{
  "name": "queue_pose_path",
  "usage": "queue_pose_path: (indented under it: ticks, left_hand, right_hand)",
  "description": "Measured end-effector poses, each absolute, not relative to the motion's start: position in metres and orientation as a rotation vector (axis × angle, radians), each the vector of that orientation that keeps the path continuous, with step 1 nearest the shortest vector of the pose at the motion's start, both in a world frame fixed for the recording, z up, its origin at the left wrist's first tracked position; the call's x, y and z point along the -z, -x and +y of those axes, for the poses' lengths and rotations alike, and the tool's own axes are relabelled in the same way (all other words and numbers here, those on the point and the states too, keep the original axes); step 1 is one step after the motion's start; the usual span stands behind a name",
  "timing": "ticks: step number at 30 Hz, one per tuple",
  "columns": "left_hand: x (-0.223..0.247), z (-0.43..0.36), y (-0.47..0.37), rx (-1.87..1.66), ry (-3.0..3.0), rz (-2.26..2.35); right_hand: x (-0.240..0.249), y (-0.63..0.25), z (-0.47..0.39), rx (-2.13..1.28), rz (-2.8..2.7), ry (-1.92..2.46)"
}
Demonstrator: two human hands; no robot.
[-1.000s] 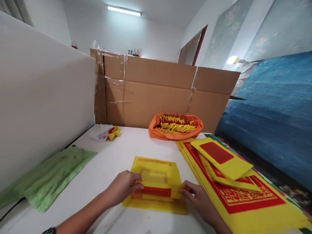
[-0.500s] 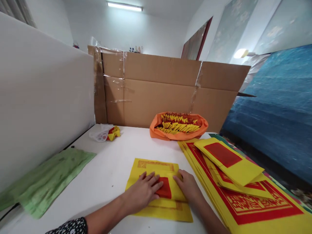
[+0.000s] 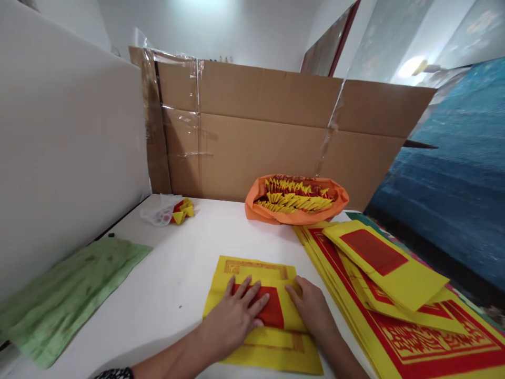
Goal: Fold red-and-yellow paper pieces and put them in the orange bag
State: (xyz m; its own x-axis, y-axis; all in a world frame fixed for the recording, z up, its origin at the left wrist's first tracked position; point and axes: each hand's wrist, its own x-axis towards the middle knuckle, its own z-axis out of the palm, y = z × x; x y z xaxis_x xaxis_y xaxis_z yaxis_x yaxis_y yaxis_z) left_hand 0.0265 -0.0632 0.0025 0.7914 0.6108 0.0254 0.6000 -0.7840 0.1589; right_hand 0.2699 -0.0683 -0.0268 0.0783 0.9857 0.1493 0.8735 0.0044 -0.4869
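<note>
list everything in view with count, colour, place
worked paper: at least one, yellow-red, under the hands
large papers: several, yellow-red, table's right side
smaller papers: at least two, yellow-red, on those
bag: one, orange, far side of table
folded pieces: many, yellow-red, inside that bag
plastic bag: one, clear, table's far left
loose piece: one or more, yellow-red, by the plastic bag
cloth: one, green, left on table
table: one, white, under these
cardboard panel: one, brown, behind the table
side panel: one, white, left
sheet: one, blue, far right
lamp: one, white, lit, upper right
left hand: one, bare, on the paper
right hand: one, bare, paper's right side
</note>
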Motion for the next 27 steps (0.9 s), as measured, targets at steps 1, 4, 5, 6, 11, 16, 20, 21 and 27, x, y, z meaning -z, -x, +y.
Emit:
queue_pose_path:
  ticks: [1,4,5,6,11,16,20,21,27]
  left_hand:
    - [-0.003,-0.063,-0.027,-0.116,-2.836,0.961]
    - [-0.003,-0.064,-0.027,-0.141,-2.834,0.961]
    - [-0.003,-0.064,-0.027,-0.15,-2.835,0.961]
    - [-0.003,-0.065,-0.027,-0.156,-2.835,0.962]
    - [-0.002,-0.067,-0.027,-0.156,-2.851,0.982]
    - [0.0,-0.069,-0.027,-0.165,-2.864,0.996]
    - [0.004,-0.07,-0.027,-0.157,-2.834,1.0]
    - [0.005,-0.07,-0.026,-0.155,-2.822,0.998]
    - [0.011,-0.07,-0.027,-0.143,-2.709,0.997]
  right_hand:
    - [0.026,-0.27,-0.069,-0.33,-1.83,1.91]
    - [0.025,-0.27,-0.069,-0.356,-1.819,1.918]
    - [0.026,-0.271,-0.069,-0.363,-1.817,1.915]
    - [0.027,-0.271,-0.069,-0.366,-1.816,1.91]
    - [0.032,-0.273,-0.07,-0.35,-1.802,1.861]
    - [0.031,-0.273,-0.071,-0.354,-1.798,1.873]
    - [0.036,-0.275,-0.071,-0.327,-1.828,1.868]
    - [0.038,-0.275,-0.071,-0.315,-1.837,1.867]
    - [0.028,-0.272,-0.077,0.012,-1.846,1.739]
